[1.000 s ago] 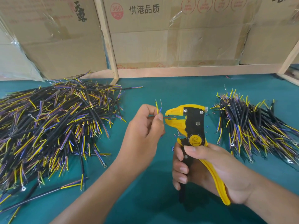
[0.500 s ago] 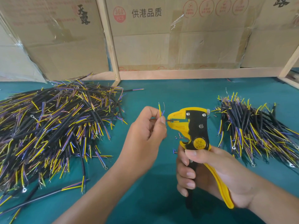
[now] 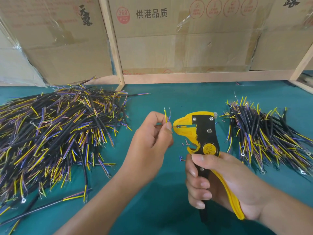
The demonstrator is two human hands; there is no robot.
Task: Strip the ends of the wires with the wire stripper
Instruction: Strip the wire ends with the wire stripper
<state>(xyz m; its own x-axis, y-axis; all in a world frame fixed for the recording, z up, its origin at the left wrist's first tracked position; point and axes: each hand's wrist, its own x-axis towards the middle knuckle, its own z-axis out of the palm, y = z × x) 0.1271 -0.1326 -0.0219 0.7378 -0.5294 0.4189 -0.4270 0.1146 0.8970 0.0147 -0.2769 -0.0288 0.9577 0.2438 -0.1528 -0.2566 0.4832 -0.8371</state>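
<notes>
I see a thin wire end fed into the yellow-and-black wire stripper (image 3: 201,133) at centre frame.

My left hand (image 3: 152,138) pinches a multi-core wire (image 3: 166,117), yellow and blue strands pointing up; my right hand (image 3: 218,184) wraps the stripper's handles, thumb on top. The stripper's round label reads "B-01212". A cardboard box (image 3: 169,31), upper centre, shows "360 PCS" and "供港品质".
</notes>
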